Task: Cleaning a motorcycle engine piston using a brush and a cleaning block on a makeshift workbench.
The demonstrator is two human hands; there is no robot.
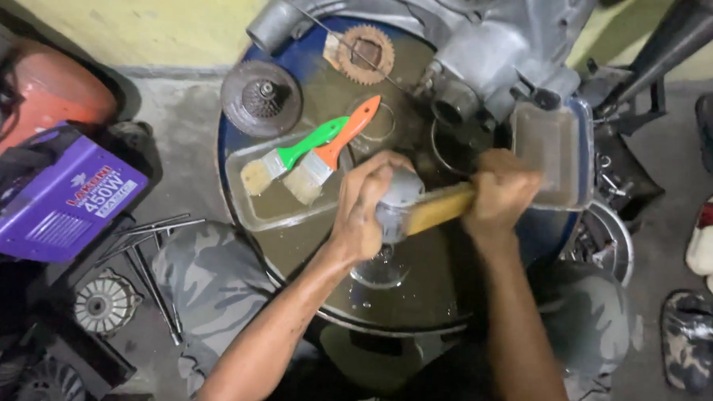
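Right now both hands grip tight: left hand [366,205] wraps a grey metal part [396,206], right hand [497,191] clenches the wooden hammer handle [440,208] over the drum top [417,291]. Beyond, two brushes [306,162] soak untouched in a tray [248,212]; engine casing [476,37] waits.
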